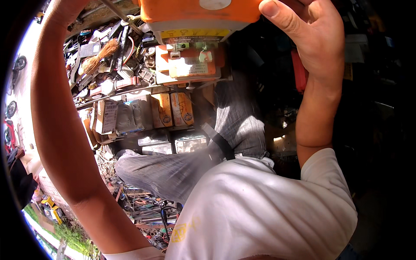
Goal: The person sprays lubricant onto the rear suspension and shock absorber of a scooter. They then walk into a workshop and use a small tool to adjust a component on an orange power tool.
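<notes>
An orange machine housing (195, 11) with a yellow label and a white cap fills the top middle. My right hand (310, 32) grips its right end, thumb pressed on the orange top and fingers wrapped behind. My left hand (65, 6) is raised at the top left and mostly cut off by the frame edge. A thin metal shaft (118, 11) runs from beside it toward the housing's left corner. Whether that hand holds the shaft is hidden.
Below the housing is a cluttered workbench with a brown-bristled brush (99, 54), loose tools, cables and metal parts. Small orange cartons (173, 108) and cardboard boxes stand on a shelf. My grey trouser leg (186, 169) and white shirt (260, 208) fill the lower middle.
</notes>
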The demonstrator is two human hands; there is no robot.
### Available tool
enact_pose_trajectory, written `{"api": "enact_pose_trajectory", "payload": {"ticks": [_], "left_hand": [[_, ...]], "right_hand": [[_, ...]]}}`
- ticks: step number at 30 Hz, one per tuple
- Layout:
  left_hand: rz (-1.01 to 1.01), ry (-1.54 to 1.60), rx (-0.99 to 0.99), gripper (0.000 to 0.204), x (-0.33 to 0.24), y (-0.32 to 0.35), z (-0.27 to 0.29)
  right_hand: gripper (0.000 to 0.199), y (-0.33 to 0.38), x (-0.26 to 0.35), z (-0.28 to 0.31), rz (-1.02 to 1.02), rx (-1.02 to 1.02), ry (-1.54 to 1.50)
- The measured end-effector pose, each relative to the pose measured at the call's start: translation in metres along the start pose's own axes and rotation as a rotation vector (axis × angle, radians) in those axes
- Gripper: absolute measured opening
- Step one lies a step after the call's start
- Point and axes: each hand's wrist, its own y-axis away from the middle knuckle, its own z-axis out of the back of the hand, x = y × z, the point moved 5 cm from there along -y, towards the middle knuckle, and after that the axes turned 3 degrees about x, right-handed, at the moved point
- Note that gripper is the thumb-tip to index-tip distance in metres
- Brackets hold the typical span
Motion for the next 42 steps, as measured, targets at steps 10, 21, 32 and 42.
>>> {"api": "enact_pose_trajectory", "payload": {"ticks": [10,21,32,42], "left_hand": [[-0.218,-0.043,-0.017,0.033,0.009,-0.015,0.005],[-0.219,-0.125,-0.027,0.037,0.006,-0.012,0.005],[-0.117,-0.117,-0.053,0.039,0.001,-0.011,0.002],[-0.063,-0.157,-0.082,0.037,0.003,-0.011,0.006]], "right_hand": [[0.043,0.0,-0.007,0.001,0.112,0.027,-0.027],[0.031,0.012,0.003,-0.007,0.062,-0.114,-0.053],[0.026,0.014,-0.002,-0.006,0.201,-0.133,0.051],[0.023,0.02,0.0,-0.012,0.124,-0.208,0.015]]}}
